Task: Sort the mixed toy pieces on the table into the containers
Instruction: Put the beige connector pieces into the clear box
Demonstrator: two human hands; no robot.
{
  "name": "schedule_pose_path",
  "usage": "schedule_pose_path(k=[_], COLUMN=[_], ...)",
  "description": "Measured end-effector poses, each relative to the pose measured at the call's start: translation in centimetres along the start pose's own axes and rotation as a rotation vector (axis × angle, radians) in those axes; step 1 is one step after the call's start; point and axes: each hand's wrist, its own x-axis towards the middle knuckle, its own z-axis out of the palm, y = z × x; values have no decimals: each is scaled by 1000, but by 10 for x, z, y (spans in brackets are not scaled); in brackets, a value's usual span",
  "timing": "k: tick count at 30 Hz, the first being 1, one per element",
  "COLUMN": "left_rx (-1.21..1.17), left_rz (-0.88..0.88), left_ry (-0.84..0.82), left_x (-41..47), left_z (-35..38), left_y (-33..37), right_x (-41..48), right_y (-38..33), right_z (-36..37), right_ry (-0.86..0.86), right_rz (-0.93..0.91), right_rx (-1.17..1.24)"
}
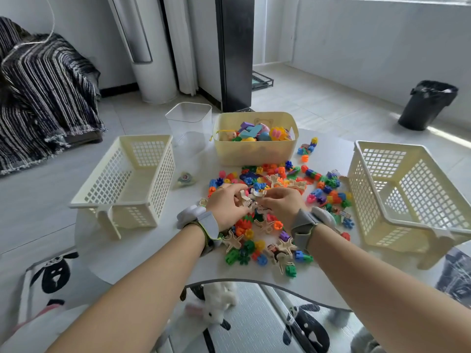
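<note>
A heap of mixed toy pieces [323, 189], bright plastic connector blocks and pale wooden figures, covers the middle of the white table [153, 253]. My left hand [225, 205] and my right hand [281, 203] meet over the heap, fingers curled around a bunch of wooden figures [251, 198] held between them. An empty cream lattice basket [122, 184] stands at the left and another one [407, 194] at the right. A cream tub [254, 151] behind the heap holds several colourful toys.
A clear plastic bin [190, 123] stands behind the left basket. A small spinning top [186, 179] lies between the left basket and the heap. A black waste bin [428, 104] stands on the floor far right. A plush toy [216, 304] lies below the table's near edge.
</note>
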Motion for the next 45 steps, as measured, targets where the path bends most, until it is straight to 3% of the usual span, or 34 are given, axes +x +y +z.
schedule_pose_path(k=[7, 11, 18, 24, 27, 30, 33, 38, 45], left_rx=[-8, -72, -121, -142, -198, -75, 81, 234, 337], left_rz=[58, 89, 150, 177, 158, 109, 67, 35, 52], left_ry=[26, 69, 59, -26, -7, 58, 4, -93, -61], left_x=[6, 8, 15, 13, 11, 14, 17, 19, 28], left_z=[1, 0, -2, -6, -9, -12, -10, 8, 18], left_y=[5, 7, 15, 14, 11, -3, -16, -20, -14], right_x=[5, 8, 1, -3, -4, -1, 3, 12, 16], right_y=[-4, -8, -21, -23, -21, -21, -17, -12, -11], right_z=[8, 8, -5, -6, -4, -6, -9, -10, -10], right_ry=[-106, -132, -254, -354, -294, -183, -135, -148, -154], right_rz=[153, 234, 407, 253, 249, 252, 256, 278, 271], right_rx=[374, 392, 781, 641, 632, 600, 522, 403, 382])
